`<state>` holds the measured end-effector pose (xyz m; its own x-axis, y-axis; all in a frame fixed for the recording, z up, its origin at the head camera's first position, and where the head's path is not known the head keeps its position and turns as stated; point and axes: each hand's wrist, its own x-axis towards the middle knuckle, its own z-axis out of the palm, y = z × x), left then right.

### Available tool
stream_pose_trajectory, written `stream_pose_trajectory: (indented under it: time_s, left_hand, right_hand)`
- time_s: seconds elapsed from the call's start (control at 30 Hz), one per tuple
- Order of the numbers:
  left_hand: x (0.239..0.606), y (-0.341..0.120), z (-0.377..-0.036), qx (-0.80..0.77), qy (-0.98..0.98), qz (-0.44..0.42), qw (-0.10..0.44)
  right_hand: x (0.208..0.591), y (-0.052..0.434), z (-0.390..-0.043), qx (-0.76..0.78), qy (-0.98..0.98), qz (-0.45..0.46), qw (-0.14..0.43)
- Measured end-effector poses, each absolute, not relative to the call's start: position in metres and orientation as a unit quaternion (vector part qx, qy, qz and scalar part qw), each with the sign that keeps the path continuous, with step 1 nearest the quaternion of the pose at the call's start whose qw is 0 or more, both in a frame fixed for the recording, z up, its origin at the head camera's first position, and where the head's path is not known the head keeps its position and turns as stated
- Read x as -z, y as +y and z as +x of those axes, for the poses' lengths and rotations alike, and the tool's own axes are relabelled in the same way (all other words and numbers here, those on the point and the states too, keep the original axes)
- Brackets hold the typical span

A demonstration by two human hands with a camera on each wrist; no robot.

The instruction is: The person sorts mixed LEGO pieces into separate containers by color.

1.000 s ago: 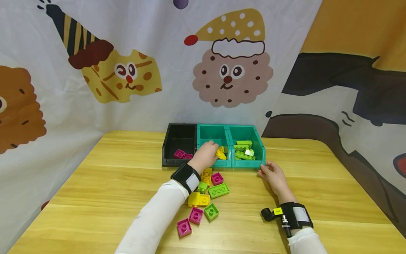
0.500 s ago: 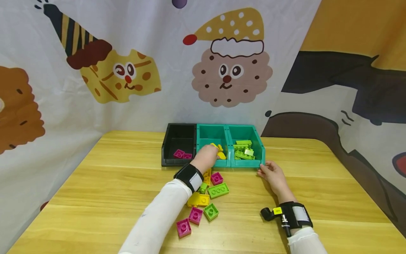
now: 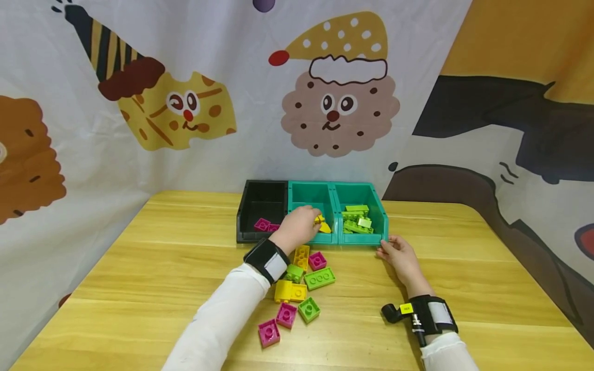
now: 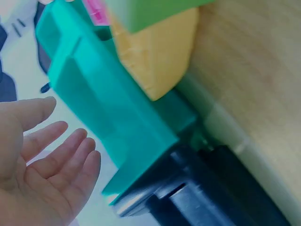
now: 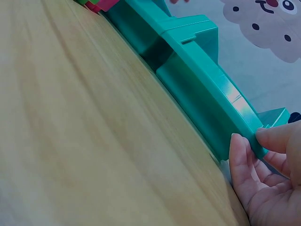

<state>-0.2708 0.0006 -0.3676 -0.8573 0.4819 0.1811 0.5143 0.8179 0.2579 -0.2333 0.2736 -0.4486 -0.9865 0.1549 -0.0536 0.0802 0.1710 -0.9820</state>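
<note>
L hand (image 3: 297, 226) over middle teal bin (image 3: 312, 191), R hand (image 3: 402, 256) on bin corner.
L arm reaches fwd across loose bricks; fingers relaxed, spread, holding nothing, just above yellow bricks (image 3: 323, 224) in bin. R fingers rest curled vs front-right corner of right teal bin (image 3: 381, 221), wrist on table (image 3: 139, 268).

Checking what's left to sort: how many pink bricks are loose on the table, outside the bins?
3: one pink brick just before the teal bins, two more nearest the camera. The left arm may hide others.
</note>
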Motion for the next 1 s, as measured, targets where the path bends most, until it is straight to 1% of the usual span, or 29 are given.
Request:
stream_pose_trajectory:
  time_s: [0.3, 0.7, 1.0]
  left_hand:
    - [0.352, -0.012, -0.254, 0.202, -0.939, -0.270, 0.062]
    - [0.342, -0.036, -0.228, 0.222, -0.932, -0.281, 0.065]
    - [0.353, -0.049, -0.203, 0.264, -0.916, -0.301, 0.010]
  right_hand:
    - [0.447, 0.273, -0.233, -0.639, -0.765, -0.078, 0.030]
    - [0.449, 0.274, -0.234, -0.638, -0.765, -0.081, 0.033]
    - [0.449, 0.273, -0.233, -0.638, -0.765, -0.080, 0.035]
